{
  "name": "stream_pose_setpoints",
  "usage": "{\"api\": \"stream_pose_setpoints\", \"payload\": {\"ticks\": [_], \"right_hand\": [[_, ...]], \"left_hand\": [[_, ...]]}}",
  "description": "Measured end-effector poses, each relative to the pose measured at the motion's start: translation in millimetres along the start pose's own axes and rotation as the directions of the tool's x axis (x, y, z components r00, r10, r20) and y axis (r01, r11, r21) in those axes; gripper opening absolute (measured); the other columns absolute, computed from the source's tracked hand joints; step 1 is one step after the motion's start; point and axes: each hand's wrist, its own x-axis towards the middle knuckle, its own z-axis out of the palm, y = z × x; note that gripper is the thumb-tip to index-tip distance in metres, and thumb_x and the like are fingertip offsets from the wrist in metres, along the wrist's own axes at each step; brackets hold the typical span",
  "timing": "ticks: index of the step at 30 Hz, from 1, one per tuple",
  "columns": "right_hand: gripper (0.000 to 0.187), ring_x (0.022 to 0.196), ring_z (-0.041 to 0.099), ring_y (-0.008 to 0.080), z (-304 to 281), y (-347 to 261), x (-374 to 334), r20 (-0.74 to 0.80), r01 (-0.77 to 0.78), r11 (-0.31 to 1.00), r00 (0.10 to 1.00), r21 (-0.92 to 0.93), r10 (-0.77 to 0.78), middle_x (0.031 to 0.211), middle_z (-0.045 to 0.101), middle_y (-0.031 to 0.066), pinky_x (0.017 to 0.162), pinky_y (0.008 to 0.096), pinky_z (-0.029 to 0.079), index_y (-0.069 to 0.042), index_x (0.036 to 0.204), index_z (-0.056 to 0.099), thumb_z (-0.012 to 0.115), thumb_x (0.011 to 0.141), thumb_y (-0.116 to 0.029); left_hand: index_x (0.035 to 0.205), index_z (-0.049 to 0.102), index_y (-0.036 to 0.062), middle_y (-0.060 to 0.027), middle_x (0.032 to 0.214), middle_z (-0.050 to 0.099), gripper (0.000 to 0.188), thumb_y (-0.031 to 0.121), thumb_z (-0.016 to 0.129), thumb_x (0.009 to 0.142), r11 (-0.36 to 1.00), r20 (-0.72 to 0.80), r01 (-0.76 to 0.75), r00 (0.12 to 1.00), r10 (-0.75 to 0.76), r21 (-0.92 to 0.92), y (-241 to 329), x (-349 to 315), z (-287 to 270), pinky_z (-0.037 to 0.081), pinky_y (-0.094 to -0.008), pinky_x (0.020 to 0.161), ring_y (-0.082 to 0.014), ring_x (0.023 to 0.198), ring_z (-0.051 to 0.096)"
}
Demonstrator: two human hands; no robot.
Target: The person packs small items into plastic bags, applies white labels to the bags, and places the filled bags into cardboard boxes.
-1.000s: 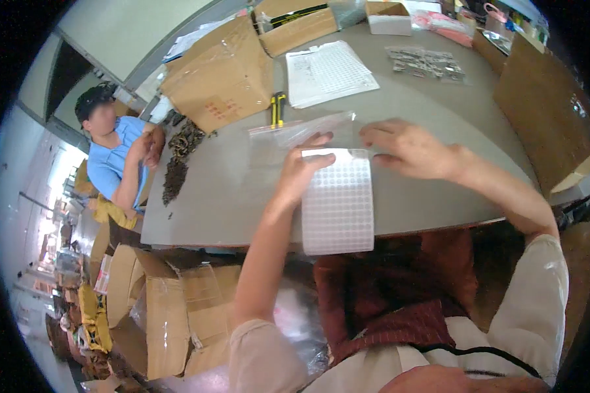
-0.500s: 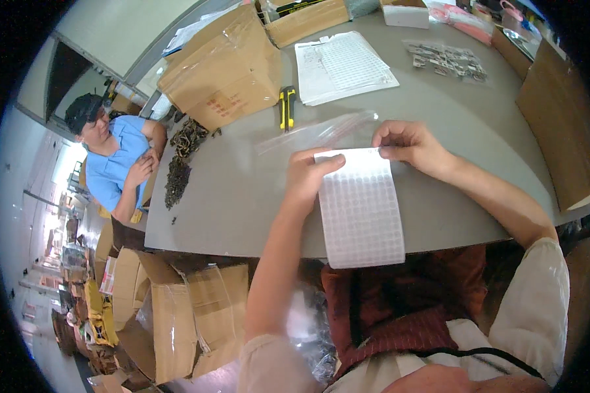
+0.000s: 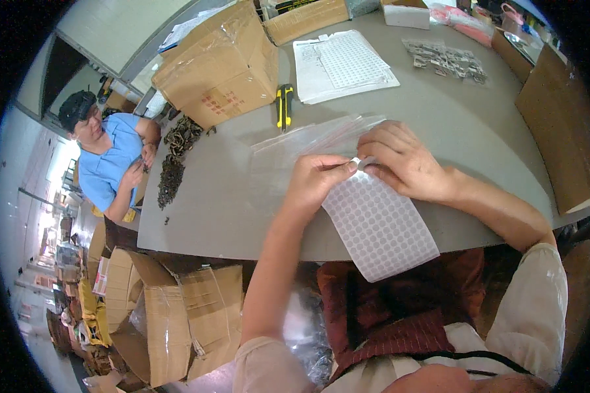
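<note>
A pale sheet of small round stickers [image 3: 381,226] hangs tilted between my hands, its lower end past the table's front edge. My left hand [image 3: 318,180] pinches the top corner of the sheet between thumb and fingers. Close beside it, my right hand [image 3: 403,160] is also closed on the sheet's top edge, which curls up between the two hands. Whether a single sticker is in the right fingers is hidden. Just beyond the hands, clear plastic zip bags [image 3: 282,154] lie flat on the grey table [image 3: 223,203].
A yellow and black utility knife [image 3: 284,106] lies near a cardboard box [image 3: 223,72]. Printed papers [image 3: 341,65] and a bag of metal parts [image 3: 446,60] are farther back. Small dark parts [image 3: 172,180] are piled at left, near a person in blue [image 3: 111,164]. An open carton [image 3: 170,314] stands below.
The sheet has swung so its lower end points right, and its top edge is now bent. My right hand has moved left, close to my left hand.
</note>
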Motion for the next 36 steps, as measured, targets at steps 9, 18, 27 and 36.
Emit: {"api": "stream_pose_setpoints", "payload": {"ticks": [9,18,27,36], "right_hand": [[0.019,0.101,0.058,0.0322,16,-1,-5,-0.06,-0.047,0.997,0.997,0.055,0.05,0.1,0.061,0.0096,0.093,0.0423,0.043,-0.005,0.094,0.06,0.072,0.08,-0.007],[0.01,0.085,0.063,0.0276,22,10,-8,-0.028,-0.262,0.883,0.955,0.389,0.295,0.085,0.065,0.0087,0.085,0.0388,0.046,-0.005,0.088,0.062,0.07,0.082,-0.008],[0.011,0.09,0.061,0.0291,15,7,-6,-0.009,-0.177,0.957,0.983,0.231,0.184,0.089,0.063,0.0103,0.093,0.0423,0.043,-0.005,0.091,0.061,0.069,0.085,-0.009],[0.014,0.093,0.058,0.031,13,-1,-2,-0.082,0.047,0.994,0.995,-0.099,-0.055,0.088,0.058,0.0093,0.103,0.0476,0.04,-0.005,0.092,0.058,0.069,0.083,-0.008]], "left_hand": [[0.097,0.075,-0.006,-0.0045,0.087,0.071,0.023,0.014,0.074,0.085,1.0,-0.015,0.0,1.0,-0.001,-0.018,-4,1,4,0.045,-0.0254,0.078,-0.0109,0.082,0.06],[0.1,0.075,-0.0052,-0.0038,0.09,0.072,0.022,0.012,0.073,0.087,0.992,0.052,-0.112,0.993,0.109,0.059,-13,3,2,0.048,-0.0249,0.078,-0.01,0.083,0.061],[0.101,0.074,-0.0061,-0.004,0.092,0.071,0.023,0.013,0.07,0.089,0.997,0.054,-0.076,0.996,0.074,0.033,-13,2,2,0.047,-0.0245,0.079,-0.0104,0.084,0.061],[0.104,0.073,-0.007,-0.0048,0.094,0.071,0.025,0.014,0.069,0.09,0.997,0.024,-0.079,0.997,0.08,-0.019,-12,2,3,0.047,-0.0249,0.08,-0.0107,0.083,0.061]]}}
